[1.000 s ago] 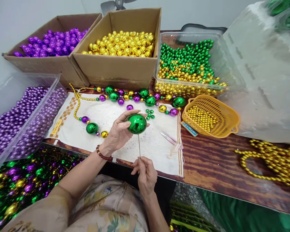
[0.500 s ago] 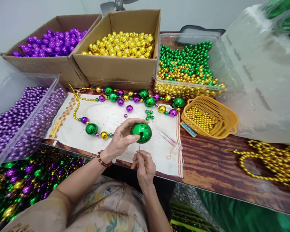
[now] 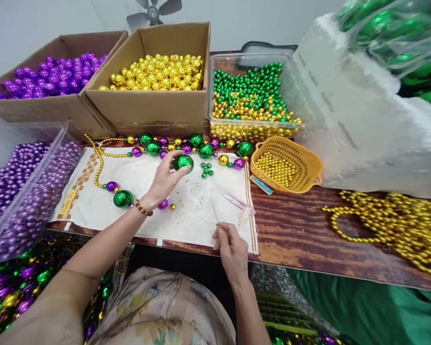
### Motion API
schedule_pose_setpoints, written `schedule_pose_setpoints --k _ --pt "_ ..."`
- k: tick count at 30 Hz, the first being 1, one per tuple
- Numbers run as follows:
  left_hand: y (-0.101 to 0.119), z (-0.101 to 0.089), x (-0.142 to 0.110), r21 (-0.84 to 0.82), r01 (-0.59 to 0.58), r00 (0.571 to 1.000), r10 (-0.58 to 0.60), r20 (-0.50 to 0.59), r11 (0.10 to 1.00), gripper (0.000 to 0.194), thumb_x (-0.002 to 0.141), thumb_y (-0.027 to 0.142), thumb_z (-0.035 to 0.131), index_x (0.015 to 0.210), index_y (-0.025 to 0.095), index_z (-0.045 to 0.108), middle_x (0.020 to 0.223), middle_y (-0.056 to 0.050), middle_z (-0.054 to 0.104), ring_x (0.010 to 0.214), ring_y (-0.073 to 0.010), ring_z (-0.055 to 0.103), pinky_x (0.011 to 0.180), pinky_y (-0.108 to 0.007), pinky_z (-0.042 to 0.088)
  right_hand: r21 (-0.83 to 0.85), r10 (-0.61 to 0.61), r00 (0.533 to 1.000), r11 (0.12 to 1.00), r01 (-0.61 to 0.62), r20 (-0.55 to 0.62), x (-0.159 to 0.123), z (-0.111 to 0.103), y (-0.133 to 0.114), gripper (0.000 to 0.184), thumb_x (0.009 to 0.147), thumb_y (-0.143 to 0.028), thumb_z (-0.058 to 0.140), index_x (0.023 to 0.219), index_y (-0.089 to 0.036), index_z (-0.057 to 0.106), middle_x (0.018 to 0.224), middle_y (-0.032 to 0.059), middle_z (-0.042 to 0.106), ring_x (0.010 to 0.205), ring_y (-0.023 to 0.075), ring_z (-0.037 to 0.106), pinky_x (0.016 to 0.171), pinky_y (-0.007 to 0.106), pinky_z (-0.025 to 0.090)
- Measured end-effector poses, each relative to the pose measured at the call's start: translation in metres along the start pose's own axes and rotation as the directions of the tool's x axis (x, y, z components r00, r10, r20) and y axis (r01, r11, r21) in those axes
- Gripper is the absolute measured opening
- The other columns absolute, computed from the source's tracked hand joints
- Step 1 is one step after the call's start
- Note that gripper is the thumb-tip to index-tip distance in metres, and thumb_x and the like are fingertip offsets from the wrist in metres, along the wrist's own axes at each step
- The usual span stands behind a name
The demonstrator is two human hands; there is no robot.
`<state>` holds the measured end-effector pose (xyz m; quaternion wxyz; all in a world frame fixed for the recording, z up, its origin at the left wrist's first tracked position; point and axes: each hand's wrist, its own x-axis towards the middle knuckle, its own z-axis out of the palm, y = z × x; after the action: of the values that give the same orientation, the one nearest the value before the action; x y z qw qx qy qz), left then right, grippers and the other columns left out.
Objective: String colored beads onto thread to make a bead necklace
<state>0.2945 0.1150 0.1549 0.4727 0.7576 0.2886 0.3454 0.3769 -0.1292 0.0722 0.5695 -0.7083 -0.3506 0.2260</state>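
My left hand (image 3: 164, 178) is closed round a large shiny green bead (image 3: 184, 164) above the white cloth (image 3: 194, 225). Lower and to the right, my right hand (image 3: 232, 247) pinches a thin needle (image 3: 214, 209) that points upward, blurred, apart from the bead. A partly strung garland lies on the cloth, with a big green bead (image 3: 123, 198) beside a purple bead (image 3: 112, 186); my left wrist and forearm hide part of it. Several small green beads (image 3: 206, 171) sit loose to the right of the held bead. Pink-handled scissors (image 3: 239, 203) rest near the cloth's right edge.
Behind the cloth stand a cardboard box (image 3: 147, 110) of gold beads, another box (image 3: 39, 110) of purple ones and a clear bin (image 3: 301, 103) of green and gold. A yellow basket (image 3: 311, 167) holds gold beads. Gold bead strands (image 3: 391, 230) lie at right.
My left hand has carried the green bead away from my right hand, toward the back of the cloth. The needle has come apart from the bead. The whole view has also shifted.
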Motion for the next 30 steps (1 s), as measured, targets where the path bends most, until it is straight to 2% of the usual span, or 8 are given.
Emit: schedule_pose_setpoints --k 4,6,10,14,17,19,24,30 --pt "-0.027 0.011 0.025 0.614 -0.298 0.94 0.112 0.323 0.731 0.036 0.088 0.02 0.061 0.123 0.017 0.054 0.131 -0.015 0.059 0.124 -0.0301 0.053 0.105 -0.05 0.041 0.198 0.154 0.971 0.973 -0.117 -0.184 0.006 -0.005 0.009 0.023 0.099 -0.04 0.053 0.094 -0.018 0.059 0.072 -0.0021 0.061 0.046 0.0078 0.056 0.048 0.02 0.044" --pt "-0.036 0.015 0.031 0.698 -0.377 0.911 0.107 0.399 0.609 0.037 0.086 0.015 0.058 0.123 0.015 0.055 0.134 -0.017 0.057 0.126 -0.0327 0.052 0.104 -0.051 0.041 0.256 0.183 0.96 0.958 -0.127 -0.21 0.006 -0.005 0.012 0.025 0.099 -0.042 0.053 0.094 -0.018 0.058 0.071 -0.0024 0.06 0.045 0.0082 0.056 0.047 0.02 0.044" --pt "-0.036 0.019 0.034 0.722 -0.461 0.887 0.26 0.381 0.515 0.039 0.088 0.023 0.06 0.127 0.019 0.055 0.133 -0.017 0.058 0.116 -0.0371 0.056 0.095 -0.053 0.045 0.271 0.182 0.965 0.954 -0.127 -0.187 0.003 -0.005 0.011 0.027 0.1 -0.043 0.049 0.095 -0.018 0.058 0.068 -0.0023 0.06 0.044 0.009 0.057 0.047 0.019 0.044" --pt "0.016 0.056 0.043 0.599 -0.597 0.788 0.528 0.316 0.533 0.03 0.095 0.034 0.059 0.123 0.025 0.058 0.125 -0.013 0.063 0.114 -0.0332 0.056 0.094 -0.051 0.045 0.261 0.15 0.977 0.96 -0.106 -0.153 0.003 -0.006 0.006 0.029 0.102 -0.04 0.042 0.089 -0.018 0.056 0.069 -0.0019 0.059 0.043 0.0079 0.057 0.046 0.018 0.04" --pt "0.085 0.129 0.066 0.337 -0.78 0.625 0.676 0.39 0.527 0.021 0.098 0.034 0.056 0.114 0.022 0.063 0.111 -0.009 0.068 0.105 -0.0243 0.06 0.094 -0.042 0.046 0.246 0.123 0.985 0.965 -0.09 -0.123 0.003 -0.006 0.006 0.029 0.103 -0.038 0.039 0.087 -0.019 0.054 0.069 -0.0017 0.057 0.044 0.0075 0.055 0.046 0.018 0.039" --pt "0.13 0.189 0.09 0.217 -0.814 0.569 0.666 0.483 0.538 0.021 0.098 0.034 0.055 0.11 0.019 0.065 0.105 -0.009 0.069 0.1 -0.0228 0.062 0.09 -0.038 0.048 0.235 0.12 0.986 0.968 -0.089 -0.12 0.001 -0.006 0.008 0.028 0.103 -0.037 0.038 0.087 -0.019 0.053 0.069 -0.0017 0.056 0.045 0.0078 0.055 0.047 0.018 0.039" --pt "0.208 0.309 0.147 0.418 -0.665 0.742 0.484 0.464 0.619 0.031 0.096 0.033 0.058 0.119 0.013 0.063 0.117 -0.017 0.066 0.114 -0.0335 0.059 0.102 -0.051 0.041 0.235 0.115 0.988 0.968 -0.088 -0.106 -0.003 -0.006 0.014 0.031 0.104 -0.037 0.035 0.085 -0.02 0.052 0.069 -0.0011 0.054 0.048 0.0089 0.054 0.048 0.018 0.038" --pt "0.236 0.355 0.166 0.592 -0.615 0.788 0.382 0.482 0.521 0.053 0.08 0.03 0.078 0.125 0.01 0.06 0.125 -0.022 0.063 0.118 -0.0418 0.058 0.105 -0.062 0.035 0.244 0.083 0.994 0.968 -0.063 -0.071 -0.003 -0.004 0.017 0.032 0.105 -0.037 0.031 0.084 -0.02 0.048 0.067 -0.0018 0.053 0.046 0.0082 0.052 0.049 0.019 0.035"
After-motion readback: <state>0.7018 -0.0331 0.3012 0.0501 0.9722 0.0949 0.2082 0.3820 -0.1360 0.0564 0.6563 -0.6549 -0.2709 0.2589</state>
